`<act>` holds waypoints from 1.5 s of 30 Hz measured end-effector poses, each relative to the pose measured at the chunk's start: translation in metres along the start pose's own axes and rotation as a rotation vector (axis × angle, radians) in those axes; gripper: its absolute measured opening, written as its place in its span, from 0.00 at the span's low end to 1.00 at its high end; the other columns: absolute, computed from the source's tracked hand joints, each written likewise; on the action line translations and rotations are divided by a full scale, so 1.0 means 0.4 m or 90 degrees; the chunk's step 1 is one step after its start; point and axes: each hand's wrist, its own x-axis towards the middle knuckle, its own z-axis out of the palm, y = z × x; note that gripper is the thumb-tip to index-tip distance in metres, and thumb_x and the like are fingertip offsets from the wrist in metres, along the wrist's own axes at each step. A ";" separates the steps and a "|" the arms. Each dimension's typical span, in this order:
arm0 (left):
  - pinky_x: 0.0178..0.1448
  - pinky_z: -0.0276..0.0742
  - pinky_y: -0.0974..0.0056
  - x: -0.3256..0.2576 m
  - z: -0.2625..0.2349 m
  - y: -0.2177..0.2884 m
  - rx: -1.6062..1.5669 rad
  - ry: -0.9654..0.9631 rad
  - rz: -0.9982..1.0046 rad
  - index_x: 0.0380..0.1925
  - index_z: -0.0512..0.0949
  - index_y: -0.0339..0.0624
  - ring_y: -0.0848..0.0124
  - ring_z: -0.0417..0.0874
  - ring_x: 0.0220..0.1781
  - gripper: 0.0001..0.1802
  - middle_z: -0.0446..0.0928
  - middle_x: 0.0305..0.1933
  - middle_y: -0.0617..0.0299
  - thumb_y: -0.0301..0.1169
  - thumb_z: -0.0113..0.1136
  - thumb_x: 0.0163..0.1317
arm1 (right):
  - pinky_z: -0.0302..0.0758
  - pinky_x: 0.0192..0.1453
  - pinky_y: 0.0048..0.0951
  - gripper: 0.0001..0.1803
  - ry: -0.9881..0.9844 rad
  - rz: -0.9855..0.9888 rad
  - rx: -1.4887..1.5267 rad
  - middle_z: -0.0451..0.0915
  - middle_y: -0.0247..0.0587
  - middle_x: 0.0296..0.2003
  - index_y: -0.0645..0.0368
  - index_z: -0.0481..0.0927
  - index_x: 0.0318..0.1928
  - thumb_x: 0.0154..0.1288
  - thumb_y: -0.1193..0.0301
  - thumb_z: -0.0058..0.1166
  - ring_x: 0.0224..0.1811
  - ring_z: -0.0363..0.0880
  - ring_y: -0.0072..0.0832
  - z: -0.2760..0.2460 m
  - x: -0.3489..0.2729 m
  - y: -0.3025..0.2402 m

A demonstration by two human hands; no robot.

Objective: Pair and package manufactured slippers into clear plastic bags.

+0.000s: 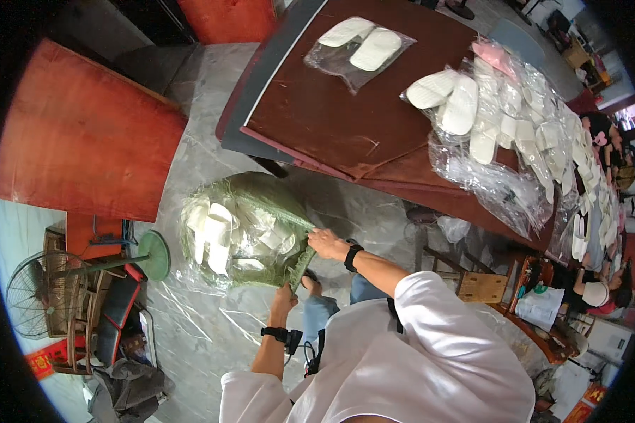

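Note:
A green woven sack (pixel 261 189) stands on the floor with its mouth open toward me. Inside lie several white slippers (pixel 217 229) in clear plastic bags. My right hand (pixel 328 244) has its fingers closed round the sack's rim on the right. Lower down, my left hand (pixel 283 300) grips the near part of the same rim, its fingertips partly hidden by the fabric. Between the two hands the edge of the sack is bunched.
A brown-covered table (pixel 310 120) holds a bagged slipper pair (pixel 363 44) and a heap of bagged slippers (pixel 483 116). An orange-red board (pixel 92 134) and a standing fan (pixel 46 292) are at left. A wooden stool (pixel 481 287) is at right; people sit farther off.

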 end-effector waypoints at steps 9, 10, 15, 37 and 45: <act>0.14 0.54 0.66 -0.067 0.258 -0.164 0.037 -0.044 -0.039 0.26 0.66 0.46 0.74 0.58 0.12 0.16 0.55 0.15 0.66 0.43 0.43 0.69 | 0.75 0.45 0.39 0.04 0.035 0.011 0.032 0.77 0.41 0.37 0.60 0.80 0.29 0.50 0.75 0.55 0.48 0.73 0.38 0.010 -0.343 0.127; 0.14 0.54 0.66 -0.046 0.266 -0.181 0.034 -0.050 -0.036 0.26 0.66 0.46 0.74 0.58 0.12 0.16 0.55 0.15 0.66 0.43 0.43 0.69 | 0.75 0.47 0.39 0.05 0.041 0.027 0.016 0.77 0.41 0.38 0.60 0.80 0.30 0.50 0.75 0.55 0.48 0.72 0.39 -0.007 -0.378 0.133; 0.13 0.52 0.65 0.030 0.318 -0.338 0.203 -0.161 0.156 0.31 0.68 0.47 0.71 0.62 0.13 0.14 0.61 0.18 0.65 0.43 0.44 0.69 | 0.73 0.51 0.39 0.08 -0.073 0.082 0.006 0.76 0.43 0.41 0.62 0.79 0.34 0.51 0.77 0.54 0.51 0.71 0.40 -0.051 -0.512 0.171; 0.15 0.57 0.61 0.096 0.857 -0.752 -0.333 -0.426 -0.082 0.40 0.72 0.48 0.67 0.67 0.16 0.10 0.65 0.18 0.62 0.40 0.47 0.68 | 0.74 0.50 0.37 0.09 -0.087 0.031 -0.013 0.75 0.41 0.40 0.59 0.78 0.34 0.51 0.79 0.48 0.50 0.72 0.39 -0.094 -1.039 0.603; 0.14 0.56 0.61 0.068 1.081 -0.766 0.239 -0.234 0.073 0.38 0.73 0.47 0.68 0.65 0.14 0.11 0.69 0.18 0.61 0.40 0.44 0.67 | 0.74 0.48 0.42 0.11 -0.074 0.121 0.033 0.75 0.43 0.39 0.61 0.77 0.37 0.51 0.81 0.48 0.50 0.71 0.42 -0.141 -1.156 0.654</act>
